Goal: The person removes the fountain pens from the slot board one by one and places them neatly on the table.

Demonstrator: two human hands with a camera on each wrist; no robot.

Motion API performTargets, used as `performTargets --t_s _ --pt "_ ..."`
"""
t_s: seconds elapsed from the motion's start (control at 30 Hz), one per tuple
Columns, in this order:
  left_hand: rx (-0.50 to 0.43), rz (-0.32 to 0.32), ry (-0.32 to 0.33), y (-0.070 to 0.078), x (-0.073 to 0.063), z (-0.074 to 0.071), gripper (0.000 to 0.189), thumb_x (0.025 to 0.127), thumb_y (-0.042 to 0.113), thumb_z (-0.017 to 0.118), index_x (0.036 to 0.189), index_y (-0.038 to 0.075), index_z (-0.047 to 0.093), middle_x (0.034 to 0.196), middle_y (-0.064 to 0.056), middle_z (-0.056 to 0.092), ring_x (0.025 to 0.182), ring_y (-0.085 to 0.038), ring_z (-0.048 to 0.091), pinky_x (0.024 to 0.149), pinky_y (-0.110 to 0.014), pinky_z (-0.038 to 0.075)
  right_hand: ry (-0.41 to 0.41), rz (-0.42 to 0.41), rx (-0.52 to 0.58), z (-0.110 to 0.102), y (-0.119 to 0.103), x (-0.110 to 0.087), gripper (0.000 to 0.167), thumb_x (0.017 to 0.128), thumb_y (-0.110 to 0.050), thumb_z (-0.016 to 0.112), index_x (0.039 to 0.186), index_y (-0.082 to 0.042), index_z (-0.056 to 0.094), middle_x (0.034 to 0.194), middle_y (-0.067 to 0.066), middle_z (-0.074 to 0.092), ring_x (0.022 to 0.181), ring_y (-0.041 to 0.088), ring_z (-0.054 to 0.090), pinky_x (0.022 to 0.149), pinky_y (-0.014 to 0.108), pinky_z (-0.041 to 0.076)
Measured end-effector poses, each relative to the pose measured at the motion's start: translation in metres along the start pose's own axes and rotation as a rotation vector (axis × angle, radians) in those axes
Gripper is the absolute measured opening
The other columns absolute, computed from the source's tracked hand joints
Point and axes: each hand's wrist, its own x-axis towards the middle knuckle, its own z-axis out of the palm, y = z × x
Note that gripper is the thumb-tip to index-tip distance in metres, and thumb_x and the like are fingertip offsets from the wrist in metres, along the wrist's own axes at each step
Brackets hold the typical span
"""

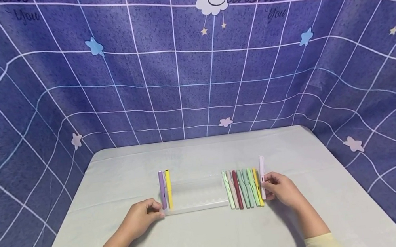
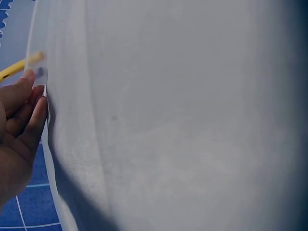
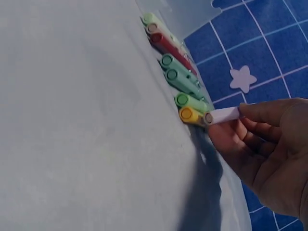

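Observation:
A clear plastic tray (image 1: 199,208) lies on the table with a purple pen (image 1: 162,190) and a yellow pen (image 1: 169,190) standing side by side in its left end. My left hand (image 1: 140,218) pinches the tray's near left corner between thumb and fingers. In my right hand (image 1: 281,189) a pale lilac pen (image 1: 261,167) is pinched, at the right end of a row of pens. That row holds several green pens, a pale pink one, a dark red pen (image 1: 237,189) and a yellow-orange pen (image 3: 188,115), beside which the lilac pen sits in the right wrist view.
The row of pens lies right beside the tray's right end. A pale cloth covers the table (image 1: 202,238). A blue gridded curtain (image 1: 192,68) with stars and clouds hangs behind the table and along both sides.

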Motion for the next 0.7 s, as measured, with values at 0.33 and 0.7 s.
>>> performTargets --t_s 0.33,0.7 --pt "0.006 0.010 0.006 0.002 -0.001 0.000 0.017 0.078 0.019 0.082 0.083 0.026 0.068 0.083 0.016 0.067 0.084 -0.005 0.061 0.082 -0.027 0.051 0.015 0.102 -0.074 0.000 0.015 0.003 0.016 0.093 -0.004 0.061 0.104 0.008 0.060 0.079 0.014 0.064 0.067 0.021 0.062 0.059 0.035 0.058" --pt "0.021 -0.007 0.010 0.003 -0.001 0.000 0.017 0.078 0.020 0.082 0.083 0.026 0.067 0.083 0.016 0.067 0.084 -0.004 0.061 0.082 -0.029 0.051 0.050 0.140 -0.169 0.007 0.020 0.004 0.015 0.091 -0.004 0.063 0.100 0.008 0.063 0.076 0.012 0.066 0.065 0.018 0.064 0.058 0.033 0.058"
